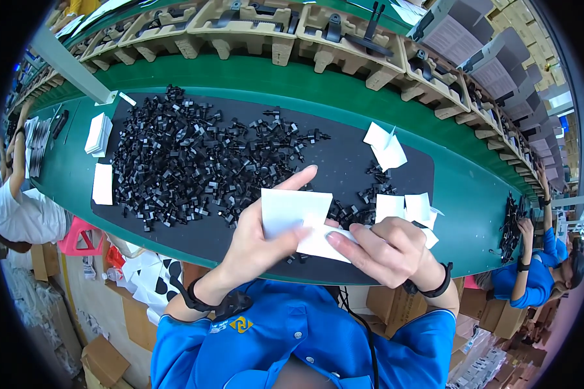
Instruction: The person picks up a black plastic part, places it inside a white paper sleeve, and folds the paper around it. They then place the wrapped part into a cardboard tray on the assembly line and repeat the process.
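Observation:
My left hand (248, 245) is closed on a piece of white paper (295, 209), its thumb lying across the front, slightly blurred. My right hand (390, 249) pinches a lower white flap on the right; whether this is the same folded sheet or a second piece, I cannot tell. Both hands are above the near edge of a black mat (331, 155). Beyond my left hand spreads a big heap of small black plastic parts (188, 155). A smaller group of these parts (353, 212) lies behind my right hand, beside folded white papers (416, 207).
More folded paper (386, 148) lies farther back on the mat. White paper stacks (98, 134) stand at the left. Moulded pulp trays (246, 29) line the green conveyor (240, 74) at the back. Co-workers sit at both sides; a pink stool (81, 236) is at lower left.

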`<state>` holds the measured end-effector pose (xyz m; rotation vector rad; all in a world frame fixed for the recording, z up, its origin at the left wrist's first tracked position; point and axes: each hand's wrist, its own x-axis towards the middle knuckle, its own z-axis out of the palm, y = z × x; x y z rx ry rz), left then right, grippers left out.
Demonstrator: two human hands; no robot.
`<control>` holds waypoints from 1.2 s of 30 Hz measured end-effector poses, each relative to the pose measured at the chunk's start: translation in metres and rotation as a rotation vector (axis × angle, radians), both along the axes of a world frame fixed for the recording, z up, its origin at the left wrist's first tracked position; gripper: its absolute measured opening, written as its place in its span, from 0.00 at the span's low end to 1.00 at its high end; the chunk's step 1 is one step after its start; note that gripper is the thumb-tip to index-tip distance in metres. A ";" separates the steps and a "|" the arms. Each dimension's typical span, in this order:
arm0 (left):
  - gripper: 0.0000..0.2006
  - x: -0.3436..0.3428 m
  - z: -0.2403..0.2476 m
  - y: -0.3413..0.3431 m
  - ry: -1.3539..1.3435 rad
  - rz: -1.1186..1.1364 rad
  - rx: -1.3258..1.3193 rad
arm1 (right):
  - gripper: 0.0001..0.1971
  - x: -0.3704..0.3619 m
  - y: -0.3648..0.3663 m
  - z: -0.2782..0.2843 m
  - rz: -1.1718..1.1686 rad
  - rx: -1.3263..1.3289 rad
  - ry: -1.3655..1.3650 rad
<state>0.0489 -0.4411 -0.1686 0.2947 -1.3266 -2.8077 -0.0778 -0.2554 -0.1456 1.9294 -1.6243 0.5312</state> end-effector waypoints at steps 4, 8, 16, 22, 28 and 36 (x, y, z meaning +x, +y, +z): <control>0.38 0.003 0.012 0.008 0.083 0.055 -0.397 | 0.20 0.027 0.004 0.036 -0.235 0.341 -0.325; 0.45 0.006 0.016 0.010 -0.077 0.109 -0.306 | 0.14 0.019 -0.002 0.034 -0.260 0.281 -1.050; 0.39 0.012 0.016 0.025 0.118 0.178 -0.706 | 0.08 0.004 0.004 0.010 0.001 0.148 -0.881; 0.35 -0.003 0.010 0.026 0.257 0.113 -0.826 | 0.07 -0.006 0.011 0.003 0.077 0.192 -0.905; 0.29 -0.030 -0.004 0.018 0.546 0.018 -1.245 | 0.05 -0.022 0.014 0.000 0.048 0.340 -0.943; 0.21 -0.021 0.001 -0.046 -0.170 0.727 -0.586 | 0.08 -0.250 0.079 0.038 -0.999 -0.355 -0.386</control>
